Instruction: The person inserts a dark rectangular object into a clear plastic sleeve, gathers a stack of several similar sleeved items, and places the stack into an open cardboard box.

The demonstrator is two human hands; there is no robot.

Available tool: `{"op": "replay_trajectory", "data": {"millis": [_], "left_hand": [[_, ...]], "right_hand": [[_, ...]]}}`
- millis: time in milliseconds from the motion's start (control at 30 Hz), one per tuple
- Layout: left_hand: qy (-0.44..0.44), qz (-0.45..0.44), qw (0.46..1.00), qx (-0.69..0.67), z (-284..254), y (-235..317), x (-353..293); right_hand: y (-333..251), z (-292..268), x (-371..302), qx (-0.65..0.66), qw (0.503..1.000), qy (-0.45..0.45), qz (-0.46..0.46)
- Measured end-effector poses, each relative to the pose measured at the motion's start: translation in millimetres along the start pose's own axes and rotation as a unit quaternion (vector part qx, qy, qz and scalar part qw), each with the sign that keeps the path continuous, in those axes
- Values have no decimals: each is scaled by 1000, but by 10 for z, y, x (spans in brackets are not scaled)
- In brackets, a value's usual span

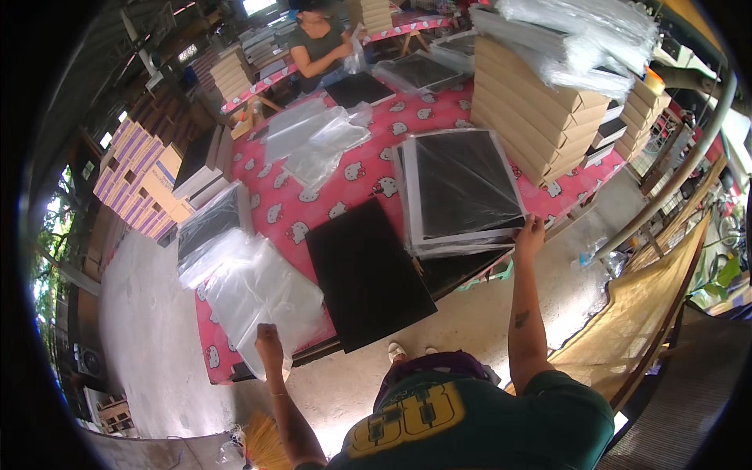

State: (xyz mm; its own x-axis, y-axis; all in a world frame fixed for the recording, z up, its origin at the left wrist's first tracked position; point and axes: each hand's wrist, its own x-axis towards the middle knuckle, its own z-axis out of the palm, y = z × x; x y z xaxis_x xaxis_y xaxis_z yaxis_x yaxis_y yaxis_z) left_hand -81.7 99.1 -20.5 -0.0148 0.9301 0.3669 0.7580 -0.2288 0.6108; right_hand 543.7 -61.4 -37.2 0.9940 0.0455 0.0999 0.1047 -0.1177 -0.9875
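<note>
My left hand [269,342] rests on the near edge of a pile of clear plastic bags [254,286] at the left of the pink patterned table [321,204]. My right hand [530,233] grips the near right corner of a stack of bagged black panels [460,188]. A bare black panel [366,270] lies flat between the two hands, overhanging the table's near edge.
Tall stacks of flat cardboard boxes [533,117] topped with plastic bags stand at the right. More clear bags [317,137] and black panels lie further back, where another person [317,43] works. Purple-and-tan boxes [141,176] are stacked at left. A tan tarp [650,298] hangs at right.
</note>
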Motion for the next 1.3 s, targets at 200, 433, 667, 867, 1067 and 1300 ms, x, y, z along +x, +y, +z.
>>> {"op": "replay_trajectory", "data": {"millis": [200,433,667,867,1067,1300], "left_hand": [[10,5,1000,16,-57,-41,52],[52,-21,997,-44,-42,-17,45],[46,-21,998,-44,19,85,28],[140,-57,980,-132,103,129,49],[94,10,995,-16,-48,-26,59],[192,-60,975,-96,-216,529,45]], "right_hand": [[23,-43,-208,212,977,17,-9],[-17,-62,-305,251,966,19,-57],[25,-191,-334,74,984,-84,-139],[82,-176,-305,6,980,-56,-192],[176,-136,-309,47,991,20,-124],[137,-173,-189,289,955,54,36]]}}
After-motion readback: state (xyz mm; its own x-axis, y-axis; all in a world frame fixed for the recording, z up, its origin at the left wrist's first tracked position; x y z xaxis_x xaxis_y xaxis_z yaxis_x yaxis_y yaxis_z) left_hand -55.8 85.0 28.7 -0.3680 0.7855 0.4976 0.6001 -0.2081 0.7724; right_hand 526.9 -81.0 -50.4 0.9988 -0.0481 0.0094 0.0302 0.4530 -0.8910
